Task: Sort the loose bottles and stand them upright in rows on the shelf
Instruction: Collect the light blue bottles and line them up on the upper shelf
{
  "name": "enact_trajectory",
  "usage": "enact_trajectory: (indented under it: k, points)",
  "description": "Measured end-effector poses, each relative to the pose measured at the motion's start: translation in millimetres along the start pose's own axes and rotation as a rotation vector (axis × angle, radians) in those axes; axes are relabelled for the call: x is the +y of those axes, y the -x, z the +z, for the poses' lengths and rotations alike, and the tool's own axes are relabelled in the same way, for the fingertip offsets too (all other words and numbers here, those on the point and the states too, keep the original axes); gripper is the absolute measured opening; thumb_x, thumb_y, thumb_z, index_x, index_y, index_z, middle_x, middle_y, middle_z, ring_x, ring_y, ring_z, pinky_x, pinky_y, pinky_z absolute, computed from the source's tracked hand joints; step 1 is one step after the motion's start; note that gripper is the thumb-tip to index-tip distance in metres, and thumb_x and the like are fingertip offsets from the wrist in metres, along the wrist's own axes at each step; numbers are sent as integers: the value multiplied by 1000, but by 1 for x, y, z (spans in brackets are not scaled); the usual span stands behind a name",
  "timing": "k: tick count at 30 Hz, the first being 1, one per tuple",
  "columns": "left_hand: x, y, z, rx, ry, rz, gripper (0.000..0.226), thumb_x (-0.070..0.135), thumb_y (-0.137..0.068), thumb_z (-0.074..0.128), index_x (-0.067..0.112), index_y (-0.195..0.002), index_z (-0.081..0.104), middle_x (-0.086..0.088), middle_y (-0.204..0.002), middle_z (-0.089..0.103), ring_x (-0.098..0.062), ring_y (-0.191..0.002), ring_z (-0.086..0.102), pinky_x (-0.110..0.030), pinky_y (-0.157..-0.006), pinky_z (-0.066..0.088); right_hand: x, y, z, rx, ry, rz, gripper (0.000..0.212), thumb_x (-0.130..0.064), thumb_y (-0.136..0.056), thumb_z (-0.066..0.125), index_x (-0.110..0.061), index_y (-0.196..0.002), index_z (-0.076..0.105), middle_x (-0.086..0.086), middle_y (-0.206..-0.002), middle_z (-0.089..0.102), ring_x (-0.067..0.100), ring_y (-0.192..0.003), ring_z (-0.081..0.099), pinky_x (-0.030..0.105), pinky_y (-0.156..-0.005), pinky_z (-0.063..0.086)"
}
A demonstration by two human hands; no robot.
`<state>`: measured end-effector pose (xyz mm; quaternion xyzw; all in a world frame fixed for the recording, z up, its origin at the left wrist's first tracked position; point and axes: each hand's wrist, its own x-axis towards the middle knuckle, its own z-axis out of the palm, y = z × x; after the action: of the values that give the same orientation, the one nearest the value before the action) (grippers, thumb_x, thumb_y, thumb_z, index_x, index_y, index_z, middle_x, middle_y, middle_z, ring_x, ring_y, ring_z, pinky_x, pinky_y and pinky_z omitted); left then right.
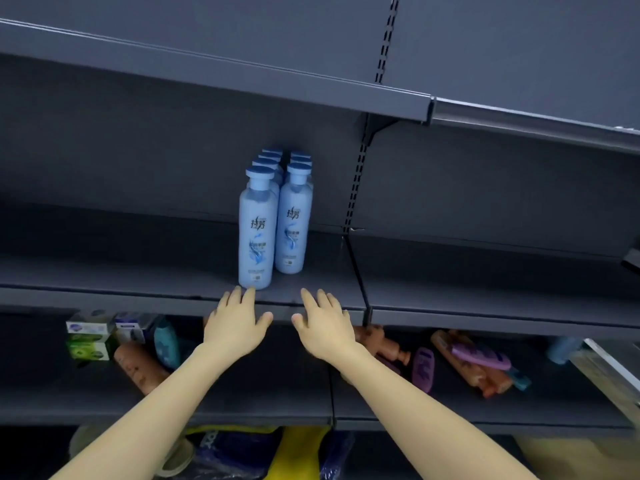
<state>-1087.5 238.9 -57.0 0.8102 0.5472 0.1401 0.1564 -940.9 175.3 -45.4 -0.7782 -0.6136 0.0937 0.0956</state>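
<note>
– Blue bottles (256, 233) are the only ones standing: two rows running front to back on the middle shelf (104, 278). Where are the loose ones?
– One level down, on the lower shelf (242, 393), beneath the person's hands. From the left come some soap boxes (91, 336), then a brown bottle (136, 367) lying slantwise on its side. A teal bottle (166, 342) is just behind it.
– Which hand is nearer those?
– The left hand (237, 323). It lies flat and empty at the middle shelf's front lip, fingers straight. Its fingertips are at the foot of the front-left blue bottle, but whether they touch it cannot be told.
– And the other?
– The right hand (325, 327) is just beside it, spread flat on bare shelf and holding nothing. Below and to its right lies a purple bottle (423, 370), its long axis running front to back. Further right is a heap of orange bottles (460, 367) slanting over one another.
– So the coming move?
– Likely a drop under the lip, not a reach forward. The right hand has the bigger heap on its side, and every bottle there would need turning upright.
</note>
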Motion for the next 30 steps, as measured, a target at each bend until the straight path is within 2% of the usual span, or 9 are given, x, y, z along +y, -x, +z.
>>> enact_trajectory:
  k: [7, 14, 17, 23, 30]
  points:
    - [47, 68, 25, -62, -47, 35, 65, 45, -97, 38, 14, -150, 16, -13, -157, 14, -28, -145, 10, -43, -113, 22, 44, 74, 0, -24, -13, 60, 56, -38, -101, 31, -20, -151, 13, 12, -158, 12, 28, -146, 6, 52, -113, 15]
    - [88, 129, 55, -131, -117, 106, 64, 45, -98, 36, 14, -150, 14, -15, -157, 12, -31, -145, 7, -42, -114, 21, 88, 145, 5, 3, -15, 130, 56, -38, -99, 34, -19, -149, 20, 9, -152, 25, 29, -141, 18, 51, -109, 26]
    - [106, 150, 68, -154, -144, 148, 64, 45, -98, 35, 14, -150, 15, -15, -157, 12, -32, -145, 7, -43, -113, 22, 107, 175, 4, -17, -18, 178, 55, -37, -99, 33, -19, -149, 20, 10, -153, 23, 29, -142, 16, 51, -109, 24]
    - [148, 178, 91, -193, -132, 240, 64, 45, -97, 37, 15, -149, 18, -13, -156, 15, -31, -145, 8, -42, -112, 23, 144, 223, 2, -35, -18, 272, 55, -37, -100, 32, -18, -150, 17, 12, -156, 17, 29, -144, 12, 48, -110, 21]
    - [190, 190, 121, -240, -156, 379, 62, 45, -96, 38, 14, -147, 21, -11, -151, 23, -30, -141, 16, -40, -108, 29, 186, 259, -1, -19, -48, 413, 54, -36, -100, 32, -17, -149, 19, 11, -151, 24, 28, -141, 17, 48, -108, 25]
